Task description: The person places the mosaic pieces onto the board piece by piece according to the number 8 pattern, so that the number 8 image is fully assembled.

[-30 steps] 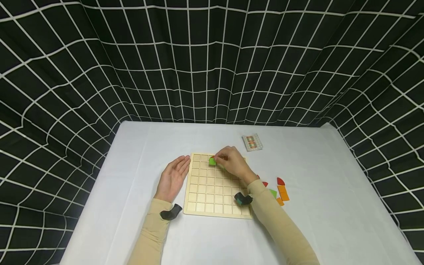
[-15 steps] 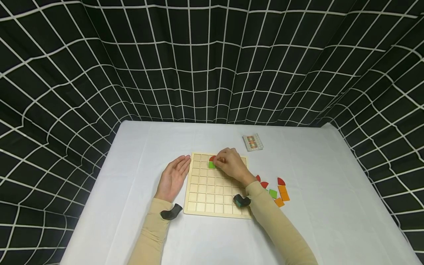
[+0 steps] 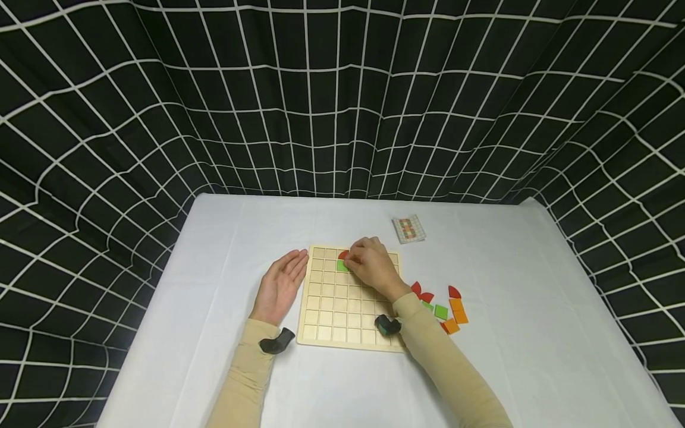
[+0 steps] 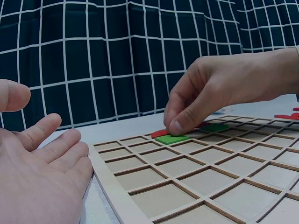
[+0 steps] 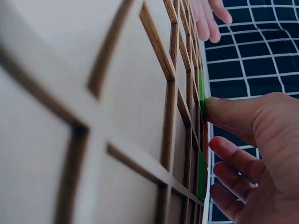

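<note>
A wooden grid board (image 3: pixel 334 307) lies on the table. My right hand (image 3: pixel 371 264) is over its far rows, with curled fingers and the thumb at the right edge of a green square tile (image 4: pixel 171 139). Behind that tile sits a red quarter-circle tile (image 4: pixel 160 133), partly hidden by the fingers. Another green tile (image 4: pixel 215 127) shows beyond the right hand in the left wrist view. My left hand (image 3: pixel 279 287) lies beside the board's left edge, palm up with fingers extended, and holds nothing.
Right of the board lie loose red quarter-circles (image 3: pixel 426 296), green squares (image 3: pixel 441 312) and orange squares (image 3: pixel 458 310). A stack of pattern cards (image 3: pixel 409 229) stands beyond the board's far right corner. A black curtain with white grid lines (image 3: pixel 342 107) surrounds the table.
The green square tile has come nearer me and lies flatter, uncovering more of the red tile behind it. My right hand and forearm shifted slightly left. My left hand has stayed in place.
</note>
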`<state>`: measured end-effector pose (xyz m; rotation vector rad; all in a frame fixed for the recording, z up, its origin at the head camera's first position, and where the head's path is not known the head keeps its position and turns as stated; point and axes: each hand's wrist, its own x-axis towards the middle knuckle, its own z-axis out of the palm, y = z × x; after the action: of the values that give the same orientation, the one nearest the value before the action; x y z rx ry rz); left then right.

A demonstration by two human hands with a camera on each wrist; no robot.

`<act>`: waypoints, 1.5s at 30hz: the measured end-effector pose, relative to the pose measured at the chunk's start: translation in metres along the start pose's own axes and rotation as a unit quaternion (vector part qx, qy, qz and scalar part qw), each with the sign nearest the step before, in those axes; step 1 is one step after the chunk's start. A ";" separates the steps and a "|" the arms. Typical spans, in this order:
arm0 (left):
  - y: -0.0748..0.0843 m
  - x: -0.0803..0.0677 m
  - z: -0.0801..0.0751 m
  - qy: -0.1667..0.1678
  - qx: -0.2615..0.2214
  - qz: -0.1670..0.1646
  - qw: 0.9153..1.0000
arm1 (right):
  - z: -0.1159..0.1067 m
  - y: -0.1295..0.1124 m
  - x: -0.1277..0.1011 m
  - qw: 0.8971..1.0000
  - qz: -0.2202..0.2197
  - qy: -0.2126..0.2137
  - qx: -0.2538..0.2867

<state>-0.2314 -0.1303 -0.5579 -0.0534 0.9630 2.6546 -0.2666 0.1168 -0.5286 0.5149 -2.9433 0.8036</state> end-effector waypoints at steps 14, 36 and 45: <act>0.000 0.001 -0.001 0.001 0.003 0.001 1.000 | -0.027 0.023 -0.020 0.995 0.063 -0.035 0.070; -0.001 0.000 -0.001 0.001 -0.002 0.002 1.000 | -0.056 0.027 -0.040 0.982 0.101 -0.019 0.157; -0.001 0.001 -0.002 -0.003 0.002 0.006 1.000 | -0.087 0.024 -0.056 0.977 0.098 0.016 0.190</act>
<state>-0.2322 -0.1306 -0.5608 -0.0400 0.9684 2.6618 -0.2254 0.1973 -0.4722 0.2226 -2.8468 1.3960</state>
